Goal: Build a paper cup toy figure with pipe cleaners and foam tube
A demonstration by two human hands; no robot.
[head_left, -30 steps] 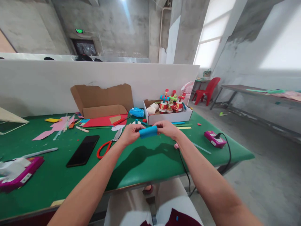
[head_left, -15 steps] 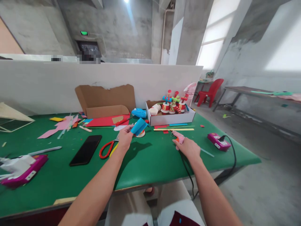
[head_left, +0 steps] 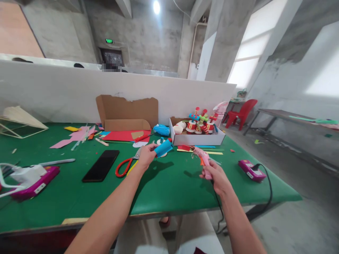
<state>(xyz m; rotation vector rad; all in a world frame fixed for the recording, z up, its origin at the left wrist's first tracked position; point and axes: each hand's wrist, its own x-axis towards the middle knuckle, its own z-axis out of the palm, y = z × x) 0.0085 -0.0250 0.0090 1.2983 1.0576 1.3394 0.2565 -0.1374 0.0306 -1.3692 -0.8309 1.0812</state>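
A blue paper piece (head_left: pixel 163 148), bent into a curve, is pinched in my left hand (head_left: pixel 147 155) above the table. Behind it, a white cup piece with a blue spring shows in part. My right hand (head_left: pixel 215 174) is wrapped round a pink glue gun (head_left: pixel 203 158), its nozzle pointing away to the upper left. The gun is raised a little over the green table, with a dark cord hanging below. Scissors with red and yellow handles (head_left: pixel 124 167) lie beside my left hand, partly covered by it.
A white box (head_left: pixel 197 139) holds several cup figures. Red paper (head_left: pixel 119 136), paper strips and a blue pouch (head_left: pixel 161 129) lie near the divider. A black phone (head_left: pixel 101 165) and a purple power strip (head_left: pixel 39 183) are left; another power strip (head_left: pixel 251 170) is right.
My right hand has lifted the pink glue gun off the table. My left hand still holds the blue paper, now turned more level and curled. The view has shifted slightly.
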